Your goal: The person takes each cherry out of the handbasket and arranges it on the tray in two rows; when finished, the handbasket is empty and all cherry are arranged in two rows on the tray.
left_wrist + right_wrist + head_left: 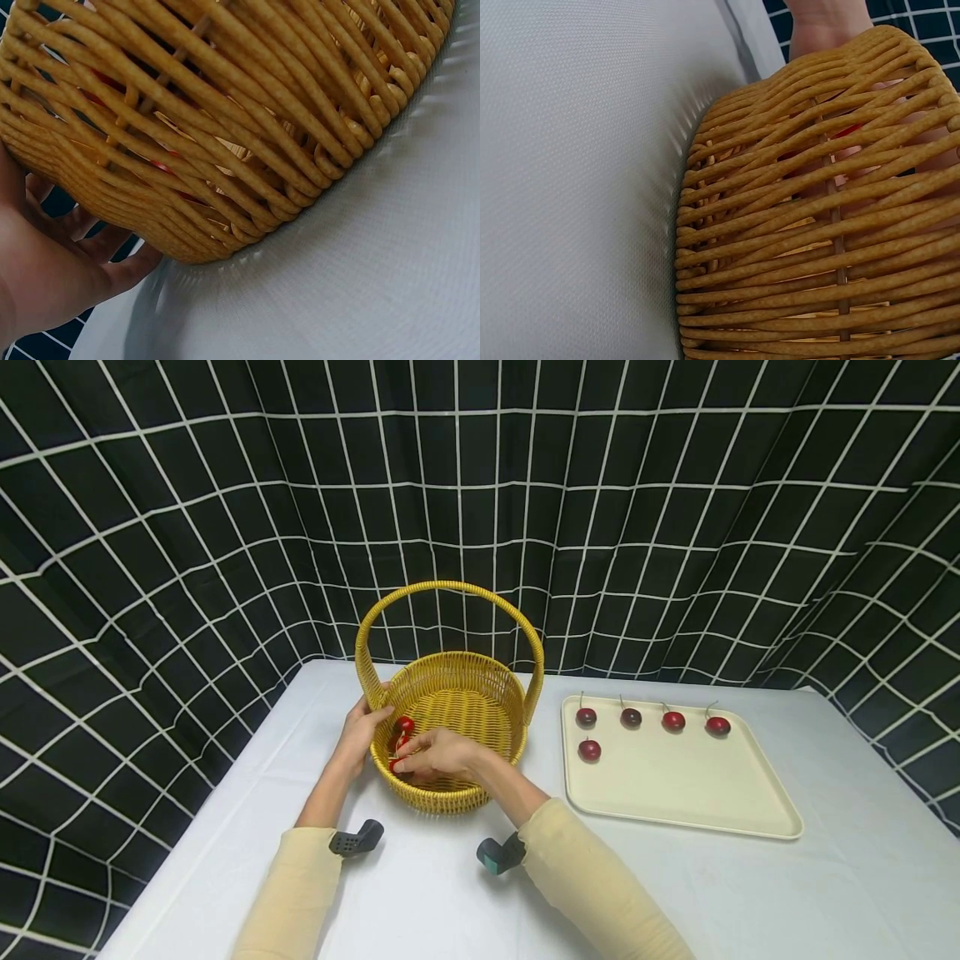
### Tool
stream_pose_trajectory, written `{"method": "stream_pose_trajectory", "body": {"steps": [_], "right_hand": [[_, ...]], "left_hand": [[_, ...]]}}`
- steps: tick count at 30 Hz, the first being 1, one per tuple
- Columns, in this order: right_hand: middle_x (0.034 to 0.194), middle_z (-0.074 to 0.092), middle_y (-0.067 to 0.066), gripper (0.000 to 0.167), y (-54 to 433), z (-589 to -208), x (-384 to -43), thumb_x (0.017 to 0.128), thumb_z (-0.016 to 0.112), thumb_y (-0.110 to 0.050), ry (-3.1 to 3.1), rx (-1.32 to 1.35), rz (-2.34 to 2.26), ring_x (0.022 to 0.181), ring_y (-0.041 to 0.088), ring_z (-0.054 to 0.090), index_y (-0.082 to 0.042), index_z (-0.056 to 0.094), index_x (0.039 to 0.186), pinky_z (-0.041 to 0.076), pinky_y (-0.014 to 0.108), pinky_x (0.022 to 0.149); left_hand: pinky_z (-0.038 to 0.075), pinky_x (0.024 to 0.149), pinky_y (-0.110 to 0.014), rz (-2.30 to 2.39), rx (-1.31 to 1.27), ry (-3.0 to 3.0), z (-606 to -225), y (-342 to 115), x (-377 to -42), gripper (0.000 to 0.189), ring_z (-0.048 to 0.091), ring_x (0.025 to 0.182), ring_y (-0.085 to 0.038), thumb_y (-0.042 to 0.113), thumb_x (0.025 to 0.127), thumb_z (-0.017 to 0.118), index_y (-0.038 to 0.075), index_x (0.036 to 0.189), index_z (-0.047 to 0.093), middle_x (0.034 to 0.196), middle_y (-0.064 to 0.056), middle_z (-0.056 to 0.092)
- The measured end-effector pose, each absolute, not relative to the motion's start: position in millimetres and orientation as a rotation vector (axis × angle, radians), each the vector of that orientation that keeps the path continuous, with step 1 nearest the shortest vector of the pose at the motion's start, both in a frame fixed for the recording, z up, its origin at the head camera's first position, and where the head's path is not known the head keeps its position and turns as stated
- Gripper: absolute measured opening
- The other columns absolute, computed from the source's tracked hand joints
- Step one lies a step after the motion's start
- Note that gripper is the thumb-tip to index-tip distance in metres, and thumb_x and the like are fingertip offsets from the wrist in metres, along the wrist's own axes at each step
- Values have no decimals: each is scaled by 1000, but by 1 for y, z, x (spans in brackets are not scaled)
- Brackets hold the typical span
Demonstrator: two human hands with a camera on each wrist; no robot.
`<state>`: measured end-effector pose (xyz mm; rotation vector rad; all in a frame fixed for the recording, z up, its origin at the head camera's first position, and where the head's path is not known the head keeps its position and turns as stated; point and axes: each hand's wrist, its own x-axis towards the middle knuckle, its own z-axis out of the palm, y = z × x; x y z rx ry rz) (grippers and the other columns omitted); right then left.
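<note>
A yellow wicker basket (pixel 468 706) with a tall arched handle stands on the table. My left hand (pixel 358 737) grips its left side, thumb over the rim near the handle's foot; the left wrist view shows the fingers (pixel 124 266) against the outer wall. Inside the basket, my right hand (pixel 442 753) reaches to the left part and pinches a red cherry (pixel 394 766) at its fingertips. Another cherry (pixel 405 725) lies close by, with more red fruit partly hidden. From the right wrist view, the wicker wall (pixel 817 247) mostly covers that hand.
To the right lies a cream tray (pixel 675 785) with several dark red cherries: a row along its far edge, plus one cherry (pixel 589 750) nearer its left side. A white cloth (pixel 420 893) covers the table. Behind hangs a black curtain (pixel 637 527) with a white grid.
</note>
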<state>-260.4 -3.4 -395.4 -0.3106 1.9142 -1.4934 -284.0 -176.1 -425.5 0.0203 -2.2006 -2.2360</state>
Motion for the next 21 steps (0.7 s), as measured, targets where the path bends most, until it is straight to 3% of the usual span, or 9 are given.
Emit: {"method": "stream_pose_trajectory", "body": {"steps": [4, 13, 21], "right_hand": [[90, 67, 12, 21, -4, -396, -260, 87, 69, -6, 1889, -314, -1493, 73, 16, 65, 0, 64, 107, 55, 28, 71], [94, 68, 11, 29, -2, -394, -258, 89, 65, -1, 1870, -330, -1501, 87, 21, 67, 4, 62, 117, 54, 31, 79], [85, 69, 9, 32, -2, -394, -257, 83, 74, -8, 2073, -320, -1445, 81, 19, 67, 3, 63, 111, 53, 27, 75]], "left_hand": [[27, 109, -41, -2229, 22, -2201, -426, -176, -284, 49, 35, 132, -26, 8, 98, 46, 8, 145, 35, 146, -14, 38], [26, 109, -41, -2230, 18, -2202, -425, -176, -285, 49, 35, 131, -26, 9, 97, 47, 7, 145, 36, 146, -14, 37], [25, 110, -42, -2231, 24, -2221, -427, -178, -285, 50, 32, 134, -26, 11, 98, 46, 9, 147, 34, 149, -13, 35]]}}
